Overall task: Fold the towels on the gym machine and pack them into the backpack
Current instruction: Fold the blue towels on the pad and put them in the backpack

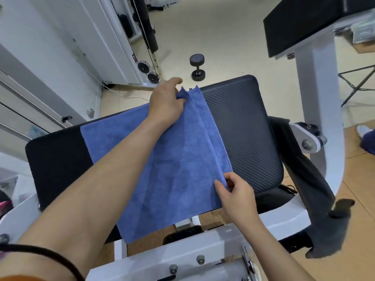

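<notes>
The blue towel (172,159) lies folded across the padded surface (243,128), its stitched edges nearly aligned. The left hand (165,104) grips the far corner and the right hand (235,195) pinches the near one. Bare surface lies open rightward.

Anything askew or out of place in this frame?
On the blue towel the two stitched edges don't line up; the top layer sits short of the lower one. A dark grey towel slumps off the right side of the machine.
</notes>
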Demonstrator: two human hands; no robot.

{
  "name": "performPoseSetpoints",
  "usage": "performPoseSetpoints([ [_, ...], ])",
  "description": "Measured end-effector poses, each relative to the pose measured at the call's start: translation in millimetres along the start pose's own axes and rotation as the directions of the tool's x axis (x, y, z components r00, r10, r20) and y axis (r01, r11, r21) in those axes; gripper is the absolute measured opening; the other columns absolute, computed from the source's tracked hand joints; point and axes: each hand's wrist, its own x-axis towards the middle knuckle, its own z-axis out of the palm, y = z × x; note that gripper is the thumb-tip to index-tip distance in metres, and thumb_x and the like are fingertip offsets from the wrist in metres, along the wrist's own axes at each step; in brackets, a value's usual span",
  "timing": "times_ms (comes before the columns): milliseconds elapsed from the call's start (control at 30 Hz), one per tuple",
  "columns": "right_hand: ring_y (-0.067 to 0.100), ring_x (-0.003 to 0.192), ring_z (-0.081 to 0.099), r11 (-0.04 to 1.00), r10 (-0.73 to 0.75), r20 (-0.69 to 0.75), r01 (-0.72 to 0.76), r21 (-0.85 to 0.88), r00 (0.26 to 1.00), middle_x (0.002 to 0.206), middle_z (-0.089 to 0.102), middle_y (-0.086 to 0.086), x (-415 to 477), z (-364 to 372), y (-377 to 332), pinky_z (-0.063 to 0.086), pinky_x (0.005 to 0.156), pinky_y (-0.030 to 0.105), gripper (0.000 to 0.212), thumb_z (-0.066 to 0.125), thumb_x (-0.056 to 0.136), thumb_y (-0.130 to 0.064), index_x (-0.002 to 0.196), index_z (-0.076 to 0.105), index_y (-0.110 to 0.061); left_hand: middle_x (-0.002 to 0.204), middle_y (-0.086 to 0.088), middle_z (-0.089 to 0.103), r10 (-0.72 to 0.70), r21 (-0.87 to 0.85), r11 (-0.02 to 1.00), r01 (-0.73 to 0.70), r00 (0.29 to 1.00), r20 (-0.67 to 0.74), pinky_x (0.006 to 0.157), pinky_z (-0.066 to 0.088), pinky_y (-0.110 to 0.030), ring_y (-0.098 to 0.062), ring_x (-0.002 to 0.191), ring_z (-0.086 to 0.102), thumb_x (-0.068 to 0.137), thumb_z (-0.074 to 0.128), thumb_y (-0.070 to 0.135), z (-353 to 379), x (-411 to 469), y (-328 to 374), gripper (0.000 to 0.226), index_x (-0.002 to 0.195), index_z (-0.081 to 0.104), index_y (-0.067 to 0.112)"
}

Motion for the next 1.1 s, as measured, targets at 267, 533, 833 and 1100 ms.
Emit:
performPoseSetpoints([
  [267, 0.005, 0.053, 0.038, 0.989, 0.007, 0.093, -0.021, 0.146, 0.996, 0.060, 0.047, -0.009, 2.9, -12.5, 2.9, 0.034, 0.051, 0.020, 0.014, 0.058, 0.088, -0.015, 0.074, 0.053, -0.013, 0.093, 0.006, 0.074, 0.095, -0.065, 0.992, -0.105, 0.986, -0.137, 0.081, 0.046, -0.027, -0.012, 0.089, 0.063, 0.088, 0.059, 0.019, -11.1, -4.8, 16.8, 0.019, 0.096, 0.076, 0.023],
  [533, 0.008, 0.049, 0.032, 0.996, -0.015, 0.036, 0.011, 0.094, 0.999, 0.053, 0.039, -0.010, 5.8, -17.8, 3.1, 0.030, 0.046, 0.020, 0.018, 0.057, 0.080, -0.013, 0.068, 0.044, -0.009, 0.094, 0.001, 0.072, 0.161, 0.164, 0.973, -0.160, 0.987, 0.012, 0.077, 0.049, -0.040, -0.025, 0.091, 0.063, 0.092, 0.053, 0.032, 10.7, 7.1, 16.2, 0.020, 0.102, 0.070, 0.028],
  [833, 0.007, 0.049, 0.042, 0.998, 0.001, -0.006, 0.000, 0.065, 1.000, 0.054, 0.046, -0.008, 10.3, -18.8, 6.8, 0.035, 0.048, 0.020, 0.009, 0.056, 0.085, -0.014, 0.078, 0.051, -0.018, 0.090, 0.004, 0.071, 0.105, 0.151, 0.984, -0.100, 0.994, -0.026, 0.075, 0.048, -0.036, -0.022, 0.088, 0.062, 0.090, 0.055, 0.041, 13.9, 16.7, 14.7, 0.021, 0.096, 0.070, 0.027],
  [1100, 0.011, 0.061, 0.054, 0.973, -0.017, -0.084, -0.003, -0.231, 0.996, 0.070, 0.057, -0.007, 5.6, -15.7, 7.0, 0.038, 0.049, 0.029, 0.012, 0.057, 0.090, -0.032, 0.089, 0.048, -0.024, 0.108, -0.002, 0.061, 0.143, 0.219, 0.963, -0.154, 0.988, 0.065, 0.075, 0.040, -0.035, -0.028, 0.100, 0.058, 0.096, 0.049, 0.035, 16.5, 16.5, 18.3, 0.023, 0.115, 0.061, 0.031],
])
